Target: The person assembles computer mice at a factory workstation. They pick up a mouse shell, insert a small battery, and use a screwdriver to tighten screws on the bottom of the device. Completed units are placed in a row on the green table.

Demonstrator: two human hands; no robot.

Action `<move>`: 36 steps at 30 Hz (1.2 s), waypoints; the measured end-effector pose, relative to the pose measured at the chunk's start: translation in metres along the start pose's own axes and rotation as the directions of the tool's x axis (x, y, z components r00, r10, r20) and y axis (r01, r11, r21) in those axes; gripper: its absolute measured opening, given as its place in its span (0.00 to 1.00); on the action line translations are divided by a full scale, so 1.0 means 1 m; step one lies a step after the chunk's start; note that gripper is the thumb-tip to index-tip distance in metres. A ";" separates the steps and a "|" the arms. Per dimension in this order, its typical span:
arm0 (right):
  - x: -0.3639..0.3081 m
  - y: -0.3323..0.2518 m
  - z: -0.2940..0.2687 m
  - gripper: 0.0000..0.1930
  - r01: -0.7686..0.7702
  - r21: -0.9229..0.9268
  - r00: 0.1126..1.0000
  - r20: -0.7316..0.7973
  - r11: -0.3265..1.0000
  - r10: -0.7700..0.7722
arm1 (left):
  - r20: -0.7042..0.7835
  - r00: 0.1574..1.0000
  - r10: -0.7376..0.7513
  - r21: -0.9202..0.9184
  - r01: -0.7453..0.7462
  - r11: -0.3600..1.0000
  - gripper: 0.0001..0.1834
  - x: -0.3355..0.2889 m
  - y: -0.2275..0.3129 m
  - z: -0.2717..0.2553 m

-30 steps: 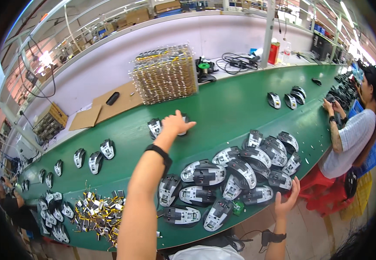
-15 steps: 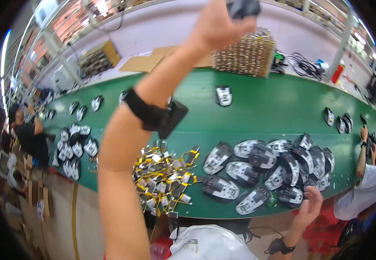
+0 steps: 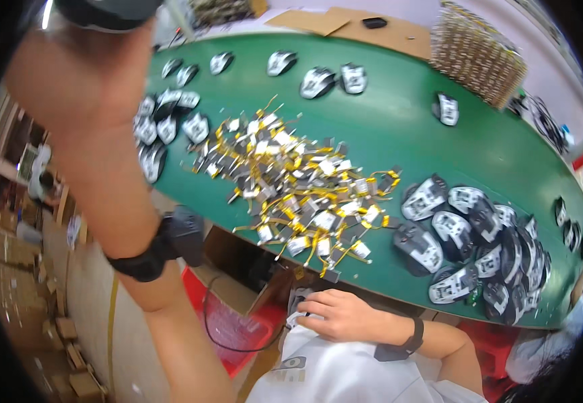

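Observation:
My left hand [image 3: 96,80] is raised at the upper left, close to the camera, closed on a dark, glossy rounded object [image 3: 113,12]. The top edge cuts that object off and my fingers are mostly hidden. My right hand [image 3: 337,316] lies low against my white shirt [image 3: 305,379], its fingers curled at a small greyish thing too hidden to name. Beyond it, a heap of small silver and black battery packs with yellow tape and leads [image 3: 305,181] spreads over the green table [image 3: 385,141]. To its right lies a pile of black-and-white computer mouse bodies [image 3: 452,232].
More mouse bodies [image 3: 165,131] are grouped at the left, with several in a row [image 3: 317,82] along the back. A stacked block of small parts [image 3: 477,54] stands on cardboard [image 3: 379,30]. A red bin [image 3: 237,336] and a loose cable are below the table edge. Another person's arm [image 3: 581,272] reaches in at far right.
My left hand has swung from the top centre to the upper left with the dark object. My right hand has moved left from beside the mouse pile to my shirt. The view has turned left.

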State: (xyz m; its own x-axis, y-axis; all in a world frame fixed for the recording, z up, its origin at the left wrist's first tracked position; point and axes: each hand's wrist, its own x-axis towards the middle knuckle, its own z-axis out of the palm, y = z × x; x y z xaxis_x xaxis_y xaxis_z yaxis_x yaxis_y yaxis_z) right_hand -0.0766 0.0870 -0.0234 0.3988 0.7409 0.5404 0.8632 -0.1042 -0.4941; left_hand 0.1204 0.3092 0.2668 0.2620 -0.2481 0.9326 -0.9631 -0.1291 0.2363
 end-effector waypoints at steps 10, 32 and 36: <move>-0.035 -0.020 -0.043 0.09 -0.463 0.258 0.885 0.180 0.848 0.429 | -0.195 0.359 -0.913 -0.823 0.446 0.351 0.56 -0.297 0.120 -0.056; 0.000 0.010 -0.078 0.09 -0.637 -0.327 0.767 -0.181 0.698 0.615 | 0.611 0.285 -0.739 -0.791 0.165 -0.590 0.42 -0.378 0.154 0.095; -0.013 0.008 -0.059 0.14 -0.794 -0.283 0.592 -0.159 0.538 0.790 | 0.546 0.342 -0.765 -0.831 0.103 -0.547 0.39 -0.378 0.148 0.089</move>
State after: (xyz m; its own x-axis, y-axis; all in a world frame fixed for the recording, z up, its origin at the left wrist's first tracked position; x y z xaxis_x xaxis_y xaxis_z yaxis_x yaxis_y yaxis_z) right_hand -0.0566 0.0375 0.0066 0.9674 0.2503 0.0381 0.2351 -0.8320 -0.5025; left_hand -0.1161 0.2983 -0.0750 0.8601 -0.5100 -0.0109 0.5022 0.8429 0.1930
